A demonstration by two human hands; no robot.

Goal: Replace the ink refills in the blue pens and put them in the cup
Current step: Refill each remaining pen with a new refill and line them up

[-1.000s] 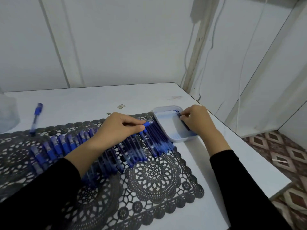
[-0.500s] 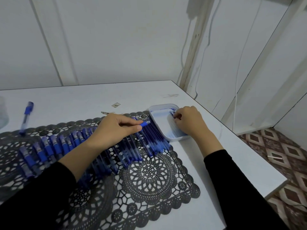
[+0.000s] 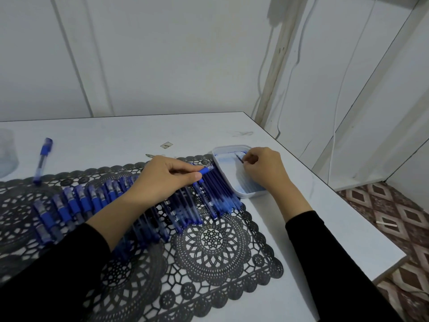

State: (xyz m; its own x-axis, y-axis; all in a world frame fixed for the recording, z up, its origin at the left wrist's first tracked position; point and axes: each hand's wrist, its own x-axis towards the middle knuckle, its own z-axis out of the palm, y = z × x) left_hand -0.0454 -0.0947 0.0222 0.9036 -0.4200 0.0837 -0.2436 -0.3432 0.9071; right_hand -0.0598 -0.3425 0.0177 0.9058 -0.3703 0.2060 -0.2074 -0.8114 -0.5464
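A long row of blue pens (image 3: 76, 203) lies across a black lace mat (image 3: 216, 247) on the white table. My left hand (image 3: 162, 180) lies over the row's right part and pinches one blue pen (image 3: 206, 170) between thumb and fingers, its tip pointing right. My right hand (image 3: 264, 168) is inside a white plastic tray (image 3: 226, 149) at the mat's right end and pinches a thin dark refill (image 3: 239, 158). A clear cup (image 3: 7, 154) stands at the far left edge, partly cut off.
A single capped blue pen (image 3: 43, 159) lies on the bare table left of the mat. A small scrap (image 3: 166, 145) lies behind the mat. The table's right edge (image 3: 336, 205) drops to a patterned floor. White walls and hanging cables stand behind.
My right hand has shifted toward the tray's far end and lifted a refill's tip into sight. My left hand keeps its hold on the pen. The view has turned slightly.
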